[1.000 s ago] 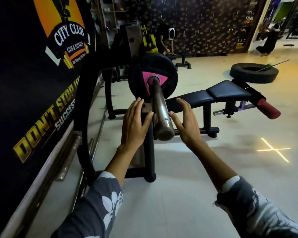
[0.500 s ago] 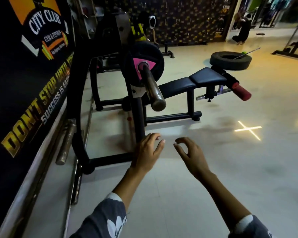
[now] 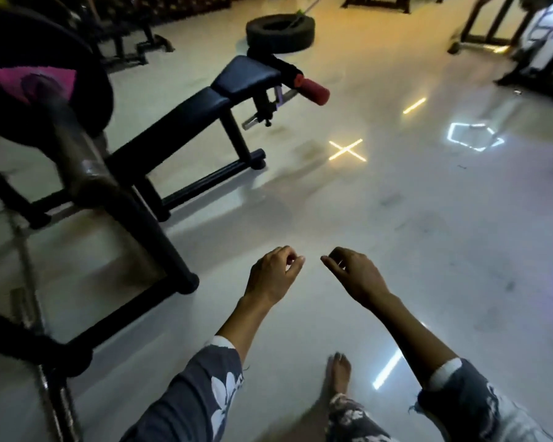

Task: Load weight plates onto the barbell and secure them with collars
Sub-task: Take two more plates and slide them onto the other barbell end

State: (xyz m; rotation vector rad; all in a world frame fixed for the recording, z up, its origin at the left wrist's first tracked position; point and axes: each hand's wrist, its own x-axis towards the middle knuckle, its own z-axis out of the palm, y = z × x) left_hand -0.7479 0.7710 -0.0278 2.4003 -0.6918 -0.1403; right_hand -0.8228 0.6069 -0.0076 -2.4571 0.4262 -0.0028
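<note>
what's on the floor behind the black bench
A black tyre lies flat on the floor behind the bench, with a thin rod resting across it. The bench's red roller pad covers part of the floor before it.

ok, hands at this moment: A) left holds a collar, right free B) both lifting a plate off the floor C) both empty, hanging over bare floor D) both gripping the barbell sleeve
C: the left hand and right hand are loosely curled, hold nothing and hang above the floor, well clear of the barbell sleeve and its loaded plate.
</note>
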